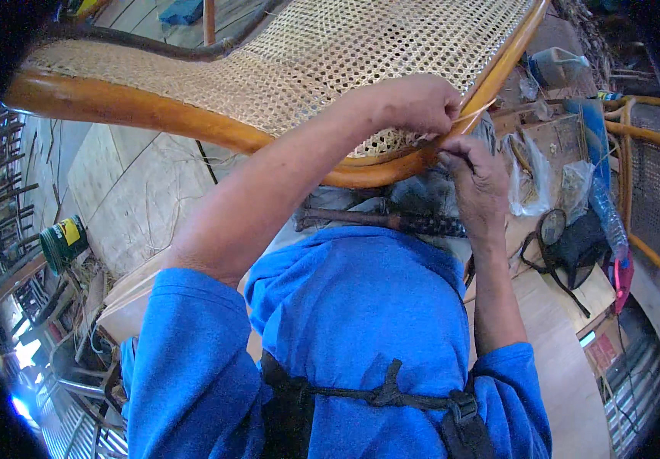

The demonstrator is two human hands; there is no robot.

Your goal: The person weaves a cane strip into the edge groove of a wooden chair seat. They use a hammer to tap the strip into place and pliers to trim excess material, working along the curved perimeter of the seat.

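Note:
A woven cane seat panel (391,46) in a glossy orange-brown curved wooden frame (154,111) lies across the far side, in front of my body. My left arm reaches over the frame's near edge, and my left hand (431,107) is closed at the right-hand curve of the frame. A thin pale cane strand (474,116) sticks out to the right from its fingers. Just below and to the right, my right hand (479,172) is closed, thumb and fingers pinched against the frame's outer edge. What lies in the right fingers is hidden.
Clear plastic bags (529,176), a black strapped item (575,241) and another cane-panelled chair frame (655,176) are at the right. A dark green can (63,243) stands at the left. Loose fibres litter the pale boards (127,187). A dark handled tool (376,220) lies by my lap.

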